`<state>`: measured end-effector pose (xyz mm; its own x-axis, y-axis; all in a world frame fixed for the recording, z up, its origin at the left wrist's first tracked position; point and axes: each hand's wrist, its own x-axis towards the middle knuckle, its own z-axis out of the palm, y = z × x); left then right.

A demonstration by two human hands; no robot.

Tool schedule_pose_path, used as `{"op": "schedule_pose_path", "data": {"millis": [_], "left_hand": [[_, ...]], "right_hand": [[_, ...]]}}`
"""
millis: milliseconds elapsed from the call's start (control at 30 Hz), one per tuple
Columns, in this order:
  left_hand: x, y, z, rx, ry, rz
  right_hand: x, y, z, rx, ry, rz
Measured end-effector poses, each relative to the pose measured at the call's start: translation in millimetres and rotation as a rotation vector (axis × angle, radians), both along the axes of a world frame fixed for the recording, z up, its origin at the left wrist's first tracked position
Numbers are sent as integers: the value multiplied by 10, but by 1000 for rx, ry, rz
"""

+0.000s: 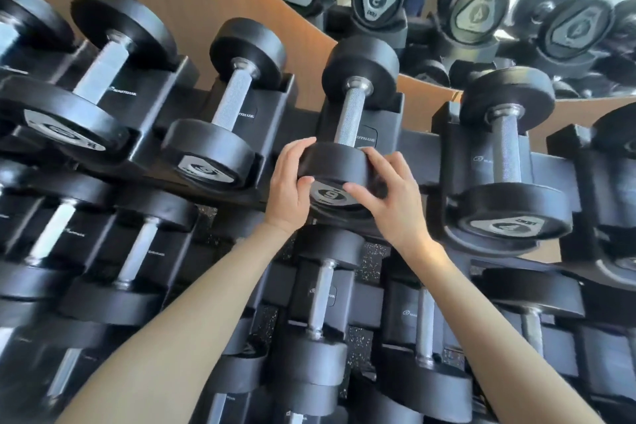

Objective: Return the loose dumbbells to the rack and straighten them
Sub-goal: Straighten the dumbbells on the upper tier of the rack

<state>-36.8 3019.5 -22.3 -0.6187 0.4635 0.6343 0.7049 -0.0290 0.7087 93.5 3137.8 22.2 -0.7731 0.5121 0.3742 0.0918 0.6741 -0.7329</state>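
Observation:
A black dumbbell (347, 113) marked 6 lies in a cradle on the top tier of the black rack (423, 155), its steel handle pointing away from me. My left hand (290, 189) grips the left side of its near head, thumb on the end face. On the right side of that same head, my right hand (392, 193) curls round the rim with its thumb across the plate. The number plate shows between the two hands.
Neighbouring dumbbells sit in cradles: another 6 (220, 127) on the left, a 4 (506, 175) on the right, a larger one (86, 93) at far left. Lower tiers hold several more (316, 320). A mirror (481, 3) behind the rack reflects the dumbbells and a person.

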Motion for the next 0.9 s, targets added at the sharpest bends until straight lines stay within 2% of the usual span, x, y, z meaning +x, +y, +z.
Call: {"op": "schedule_pose_path", "data": {"millis": [200, 267, 333, 400, 467, 600, 733, 833, 900], "left_hand": [[182, 55, -189, 72, -395, 129], [179, 0, -216, 22, -451, 127], [169, -95, -161, -72, -425, 82], [141, -158, -53, -216, -341, -3], [133, -211, 80, -342, -206, -82], [97, -197, 368, -467, 121, -229], [129, 78, 637, -474, 438, -247], [83, 179, 642, -367, 552, -221], [35, 186, 567, -286, 563, -227]], "right_hand": [[-181, -80, 469, 450, -277, -1], [-265, -131, 522, 524, -346, -5], [-248, -133, 522, 524, -344, 1], [-135, -54, 434, 315, -242, 52], [65, 58, 230, -30, -125, 141], [362, 180, -278, -537, 77, 256], [318, 177, -420, -561, 168, 211], [266, 127, -507, -526, 195, 163], [256, 103, -485, -500, 184, 136]]}}
